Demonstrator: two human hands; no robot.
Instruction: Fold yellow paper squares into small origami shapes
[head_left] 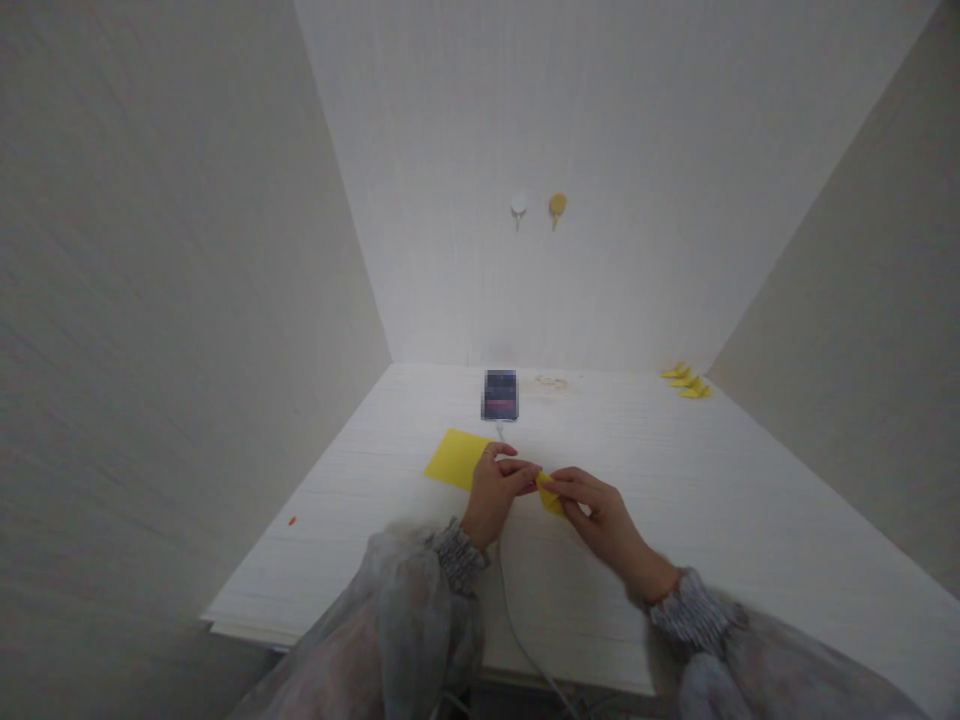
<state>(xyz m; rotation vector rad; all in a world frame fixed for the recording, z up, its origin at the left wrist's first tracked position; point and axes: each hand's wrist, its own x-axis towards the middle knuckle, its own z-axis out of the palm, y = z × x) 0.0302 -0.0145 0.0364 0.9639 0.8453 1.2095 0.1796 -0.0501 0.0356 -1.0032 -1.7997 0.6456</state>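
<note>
Between my two hands is a small piece of folded yellow paper (pixel 553 499), held above the white table. My left hand (pixel 501 488) pinches its left end with thumb and forefinger. On the other side, the fingers of my right hand (pixel 596 508) close on the same paper and cover part of it. A flat yellow sheet (pixel 455 458) lies on the table just left of my left hand, which hides its right edge.
A phone (pixel 500 396) with a cable (pixel 510 610) lies at the back of the white table (pixel 360 470). Several folded yellow paper pieces (pixel 688 382) sit in the back right corner. A small orange bit (pixel 292 521) is at left. White (pixel 518 205) and yellow (pixel 557 205) hooks are on the wall.
</note>
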